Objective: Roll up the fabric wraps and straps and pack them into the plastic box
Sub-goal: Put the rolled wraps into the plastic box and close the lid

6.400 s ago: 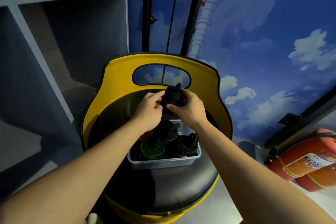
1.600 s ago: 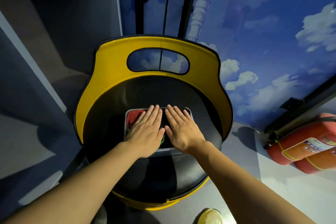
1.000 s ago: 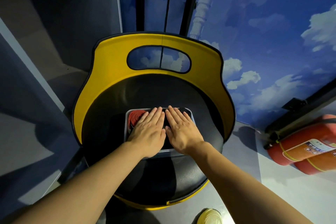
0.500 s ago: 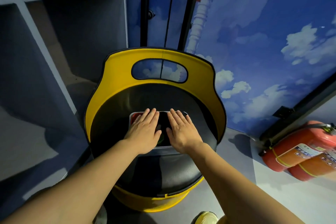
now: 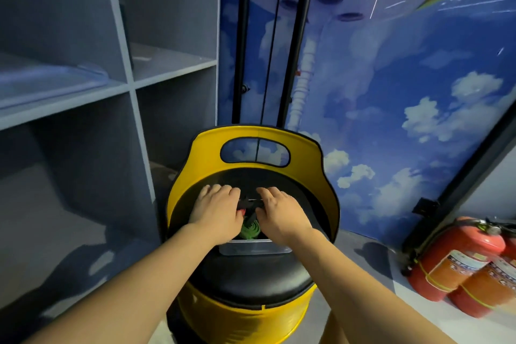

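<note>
A clear plastic box (image 5: 255, 248) sits on the black seat of a yellow barrel chair (image 5: 307, 145). Inside it a green rolled wrap (image 5: 250, 229) and dark rolled straps (image 5: 250, 203) show between my hands; a sliver of red shows by my left hand. My left hand (image 5: 216, 212) lies flat over the left part of the box, fingers pointing away from me. My right hand (image 5: 279, 213) lies flat over the right part, fingers also stretched forward. Both palms cover most of the contents.
Grey open shelving (image 5: 83, 86) stands to the left of the chair. A blue sky-print wall (image 5: 391, 120) with black vertical rails (image 5: 296, 36) is behind. Two red fire extinguishers (image 5: 460, 262) stand on the floor at the right.
My hands have slid apart from side by side to the box's left and right parts, baring the green roll and dark straps between them. The camera has tilted up and back.
</note>
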Demonstrator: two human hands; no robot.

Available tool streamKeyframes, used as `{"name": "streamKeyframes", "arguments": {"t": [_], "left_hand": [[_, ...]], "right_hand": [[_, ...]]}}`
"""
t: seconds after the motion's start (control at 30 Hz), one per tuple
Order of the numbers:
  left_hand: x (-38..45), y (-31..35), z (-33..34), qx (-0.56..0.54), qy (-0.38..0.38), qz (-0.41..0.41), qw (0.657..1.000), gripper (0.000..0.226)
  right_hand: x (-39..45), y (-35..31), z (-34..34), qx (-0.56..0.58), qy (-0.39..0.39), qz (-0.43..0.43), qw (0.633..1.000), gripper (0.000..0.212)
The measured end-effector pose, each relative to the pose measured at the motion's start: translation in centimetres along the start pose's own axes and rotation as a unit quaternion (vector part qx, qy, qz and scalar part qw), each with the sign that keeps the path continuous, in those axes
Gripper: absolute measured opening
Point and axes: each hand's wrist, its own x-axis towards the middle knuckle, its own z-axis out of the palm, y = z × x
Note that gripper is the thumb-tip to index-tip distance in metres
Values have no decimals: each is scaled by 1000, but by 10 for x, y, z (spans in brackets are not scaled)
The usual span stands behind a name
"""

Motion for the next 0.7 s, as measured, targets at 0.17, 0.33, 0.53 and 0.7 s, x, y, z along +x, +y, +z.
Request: {"name": "streamKeyframes", "arguments": {"t": [0.17, 0.33, 0.53, 0.7], "left_hand": [[-25, -20, -48, 14, 27, 0, 1000, 36], [-40, -52, -94, 31, 75, -19, 997, 39], [-53, -110, -149, 61, 141, -60, 986, 46], [-63, -161, -191, 103, 183, -118, 971, 54]], "right_hand": [[-2, -34, -47, 27, 8, -38, 999, 51], [9, -75, -87, 29, 42, -87, 995, 49], [47, -133, -117, 31, 62, -135, 988, 52], [87, -193, -134, 36, 90, -198, 975, 56]]}}
